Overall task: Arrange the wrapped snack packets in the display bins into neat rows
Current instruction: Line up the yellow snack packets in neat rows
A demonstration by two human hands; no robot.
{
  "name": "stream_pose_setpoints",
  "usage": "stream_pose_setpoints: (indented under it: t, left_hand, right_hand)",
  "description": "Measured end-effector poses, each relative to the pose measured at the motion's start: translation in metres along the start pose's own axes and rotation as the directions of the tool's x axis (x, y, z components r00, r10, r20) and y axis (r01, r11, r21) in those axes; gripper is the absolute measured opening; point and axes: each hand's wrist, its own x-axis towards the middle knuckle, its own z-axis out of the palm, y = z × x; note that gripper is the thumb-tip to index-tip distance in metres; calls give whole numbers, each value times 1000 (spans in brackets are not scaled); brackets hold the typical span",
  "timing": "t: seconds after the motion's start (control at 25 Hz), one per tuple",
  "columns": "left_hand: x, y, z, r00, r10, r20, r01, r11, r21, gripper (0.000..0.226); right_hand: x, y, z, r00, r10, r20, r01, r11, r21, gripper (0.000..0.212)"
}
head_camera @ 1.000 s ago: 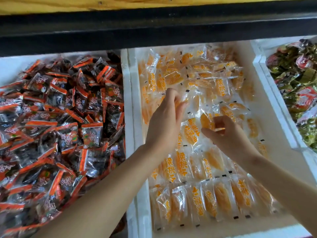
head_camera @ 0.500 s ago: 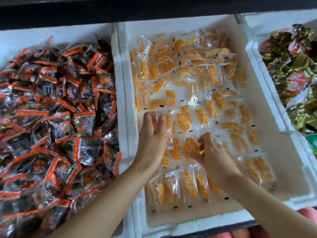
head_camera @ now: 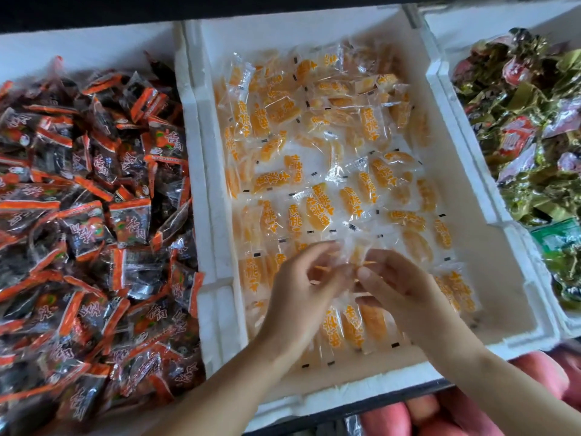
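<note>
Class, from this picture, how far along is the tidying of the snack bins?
Done: near rows of orange packets lie side by side. In hand: left hand and right hand pinch one packet. Left: far orange packets jumbled; red-edged heap and green heap unsorted.

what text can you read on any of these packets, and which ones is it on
"黄桃干": orange print on the clear peach packets in the middle bin.
Dark red-edged packets in the left bin: white characters, too stylised and blurred to read surely.
Green and red wrappers in the right bin: print too blurred to read.
No numbers or signs can be read.
</note>
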Motion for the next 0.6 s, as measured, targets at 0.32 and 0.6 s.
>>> stream_pose_setpoints:
  t: [0.32, 0.6]
  left_hand:
    - [10, -3, 17, 977, 144, 159, -199, 885, 420, 35]
    - [32, -37, 10, 940, 150, 308, -342, 452, 824, 62]
  right_hand:
    - [20, -1, -35, 991, 105, -85, -111, 992, -61, 22]
    - [82, 26, -36, 991, -89, -104, -2, 751, -660, 17]
